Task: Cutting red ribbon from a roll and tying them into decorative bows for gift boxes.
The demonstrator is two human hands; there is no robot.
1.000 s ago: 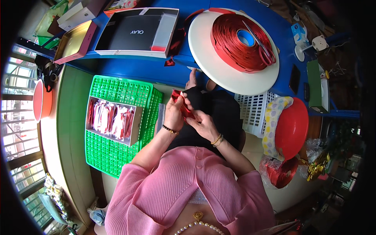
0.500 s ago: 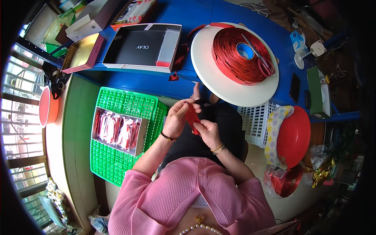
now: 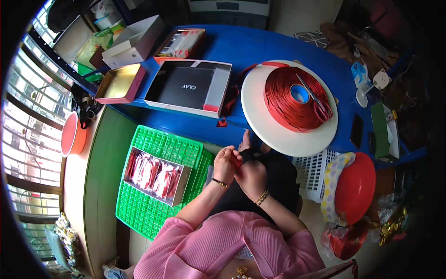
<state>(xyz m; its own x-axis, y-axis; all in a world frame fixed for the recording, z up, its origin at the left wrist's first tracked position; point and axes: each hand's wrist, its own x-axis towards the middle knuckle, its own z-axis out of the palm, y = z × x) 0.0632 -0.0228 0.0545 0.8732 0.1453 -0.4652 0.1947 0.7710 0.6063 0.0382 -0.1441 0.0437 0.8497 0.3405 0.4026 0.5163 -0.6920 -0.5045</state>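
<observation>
Above my lap, my left hand (image 3: 225, 166) is closed on a piece of red ribbon (image 3: 237, 161), its fingers bent over it. My right hand (image 3: 251, 179) meets the left one at the ribbon; its back is turned up and slightly blurred, so its fingers are mostly hidden. Only a small part of the ribbon shows between the hands. Beyond them, a big roll of red ribbon (image 3: 283, 100) with a blue core lies on a round white board (image 3: 260, 125). Scissors (image 3: 312, 95) with red handles rest on the roll.
To my left, a green plastic basket (image 3: 139, 211) carries an open box (image 3: 179, 188) of wrapped red-and-white pieces. The blue table (image 3: 241, 44) holds a black-and-white box (image 3: 181, 86) and a gold-lined box (image 3: 121, 83). A red basin (image 3: 360, 186) stands at right.
My hands have come closer together, and my right hand has turned over the ribbon, covering most of it. The whole view has shifted, with things appearing lower and farther right.
</observation>
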